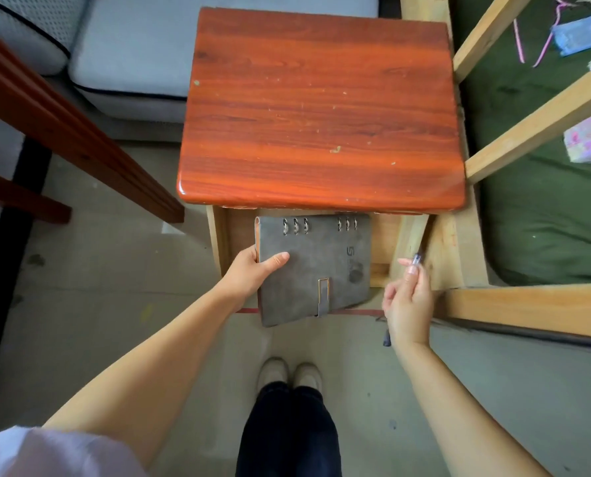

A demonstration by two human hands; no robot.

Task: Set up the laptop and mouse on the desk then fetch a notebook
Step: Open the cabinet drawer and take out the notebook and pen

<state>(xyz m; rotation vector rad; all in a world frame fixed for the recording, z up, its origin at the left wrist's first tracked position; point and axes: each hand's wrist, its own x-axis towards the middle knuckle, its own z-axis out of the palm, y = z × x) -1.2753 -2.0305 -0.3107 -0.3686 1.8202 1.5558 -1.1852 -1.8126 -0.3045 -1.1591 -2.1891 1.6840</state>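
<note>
A grey ring-bound notebook [316,266] with a strap clasp hangs over an open wooden drawer [383,242] under a red-brown nightstand top [321,108]. My left hand [252,273] grips the notebook's left edge, thumb on the cover. My right hand [409,301] is to the right of the notebook, holding a pen [416,261] whose dark tip points up and away. No laptop or mouse is in view.
A pale wooden bed frame [528,304] with a green mattress [545,218] is on the right. A grey cushioned sofa [132,53] sits at the back left, and a dark red wooden rail [63,125] crosses the left. My feet [289,375] stand on concrete floor.
</note>
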